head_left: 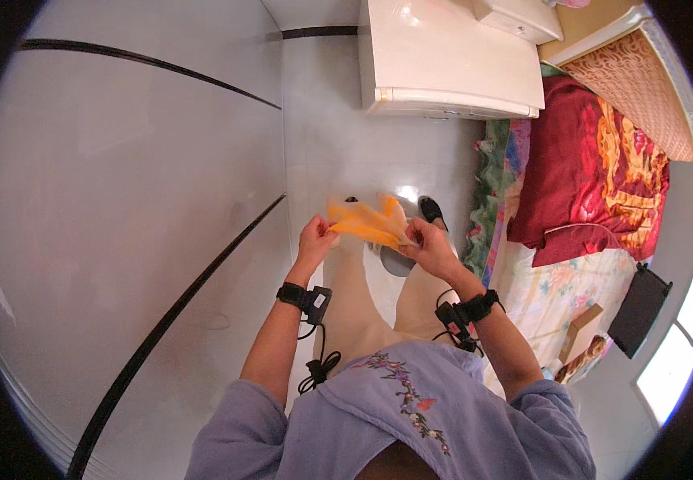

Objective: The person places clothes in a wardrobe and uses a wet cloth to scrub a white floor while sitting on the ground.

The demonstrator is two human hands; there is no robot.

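Observation:
Between my two hands, above my lap and knees, a thin orange-and-white cloth point(361, 223) is stretched out. It is blurred along its far edge. My left hand point(315, 237) pinches its left end between thumb and fingers. At the other end, my right hand point(429, 243) grips a bunched corner. Below the cloth, a round grey object point(397, 262) shows partly between my legs; the cloth and my right hand hide some of it, and I cannot tell what it is.
A glossy panelled wall or wardrobe front point(142, 150) rises close on my left. Ahead stands a cream cabinet point(448, 54). Along my right runs a bed with a floral sheet point(568, 288), a red patterned pillow point(562, 162) and a cardboard box point(580, 333). Cables point(319, 369) hang from my wrist straps.

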